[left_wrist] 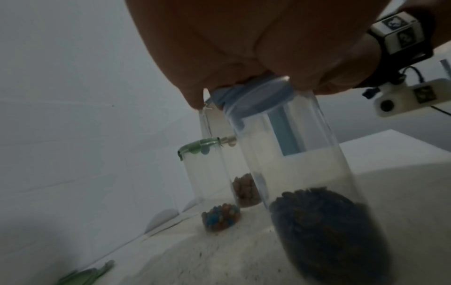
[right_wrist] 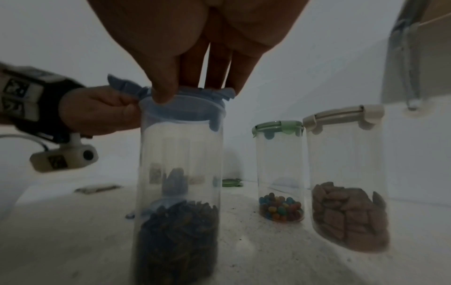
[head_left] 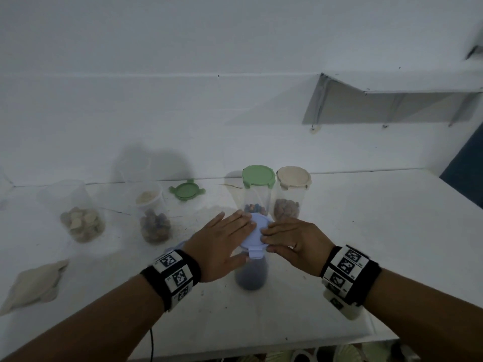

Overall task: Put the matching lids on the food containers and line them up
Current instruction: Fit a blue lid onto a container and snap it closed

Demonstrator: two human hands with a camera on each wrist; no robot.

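Note:
A tall clear container [head_left: 251, 279] of dark seeds stands at the table's front middle, a light blue lid [head_left: 254, 237] on its mouth. My left hand [head_left: 224, 236] lays straight fingers on the lid's left half, thumb beside the jar. My right hand [head_left: 286, 239] presses its fingers on the right half. In the right wrist view the fingers [right_wrist: 217, 63] and thumb push down on the lid [right_wrist: 183, 110], whose side flaps stick up. The left wrist view shows the lid [left_wrist: 256, 96] under my palm [left_wrist: 219, 48].
Behind stand a green-lidded jar [head_left: 258, 178] of coloured candies and a beige-lidded jar [head_left: 294, 180] of brown nuts. A loose green lid [head_left: 187, 190] lies back left. Three open containers [head_left: 83, 223] [head_left: 154, 226] [head_left: 149, 198] sit left, a beige lid [head_left: 34, 286] front left.

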